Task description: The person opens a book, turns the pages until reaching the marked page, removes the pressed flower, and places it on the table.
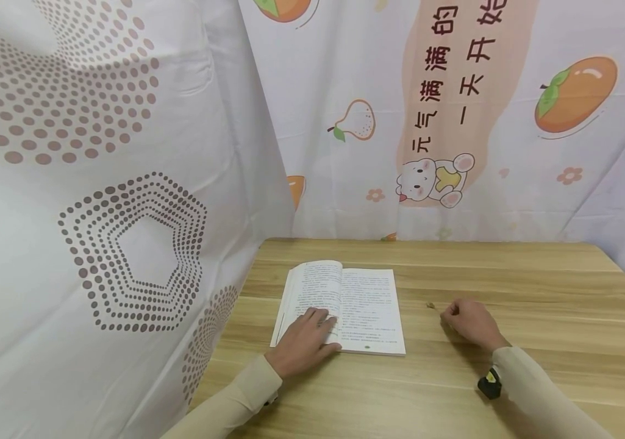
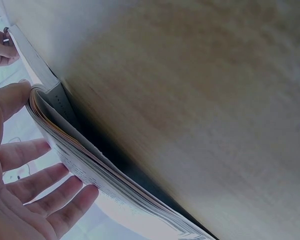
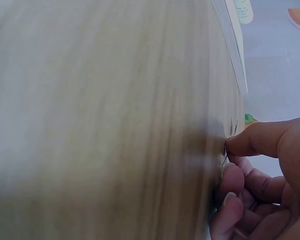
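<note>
An open book (image 1: 369, 311) lies on the wooden table with its printed pages up. My left hand (image 1: 303, 342) rests on the lower part of its left page, fingers spread and nearly straight. In the left wrist view, the fingers (image 2: 72, 197) lie against the page and the thumb is by the bottom edge near the spine. Right of the book, low over the table, my right hand (image 1: 474, 323) pinches a small, thin, brass-coloured piece (image 1: 431, 305) between thumb and curled fingers. The right wrist view shows only thin dark slivers of it; its exact kind is unclear.
The wooden table (image 1: 553, 292) reaches back to a white hanging cloth (image 1: 356, 177) printed with fruit, characters and a cartoon animal. Another dotted white cloth (image 1: 235, 201) hangs along the left side. A dark device (image 1: 489, 384) is worn at the right wrist.
</note>
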Tool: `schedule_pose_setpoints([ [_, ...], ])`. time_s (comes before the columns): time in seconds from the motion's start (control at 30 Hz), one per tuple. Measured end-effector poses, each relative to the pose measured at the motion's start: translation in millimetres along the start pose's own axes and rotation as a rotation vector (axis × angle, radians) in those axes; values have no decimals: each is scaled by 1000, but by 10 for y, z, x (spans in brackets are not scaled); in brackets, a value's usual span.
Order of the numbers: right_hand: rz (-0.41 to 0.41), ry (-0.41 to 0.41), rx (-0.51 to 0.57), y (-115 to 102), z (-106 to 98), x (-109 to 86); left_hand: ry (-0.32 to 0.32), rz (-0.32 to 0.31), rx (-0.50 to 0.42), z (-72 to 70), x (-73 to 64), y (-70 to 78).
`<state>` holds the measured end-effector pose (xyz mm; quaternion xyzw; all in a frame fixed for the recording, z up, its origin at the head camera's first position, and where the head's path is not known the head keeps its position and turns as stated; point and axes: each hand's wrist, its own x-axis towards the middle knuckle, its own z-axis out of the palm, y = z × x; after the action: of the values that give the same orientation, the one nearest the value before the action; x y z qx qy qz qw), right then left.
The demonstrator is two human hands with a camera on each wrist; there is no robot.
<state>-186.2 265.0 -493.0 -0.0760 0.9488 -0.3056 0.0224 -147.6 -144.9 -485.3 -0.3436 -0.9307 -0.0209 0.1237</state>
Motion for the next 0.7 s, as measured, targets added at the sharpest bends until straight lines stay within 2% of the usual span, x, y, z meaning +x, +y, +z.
schedule_pose_setpoints([
  [0.43, 6, -12, 10, 26, -6, 1, -16, -9, 1, 9, -9, 0],
  [0.7, -50, 39, -13, -227, -9, -76, -9, 8, -5, -28, -34, -57],
])
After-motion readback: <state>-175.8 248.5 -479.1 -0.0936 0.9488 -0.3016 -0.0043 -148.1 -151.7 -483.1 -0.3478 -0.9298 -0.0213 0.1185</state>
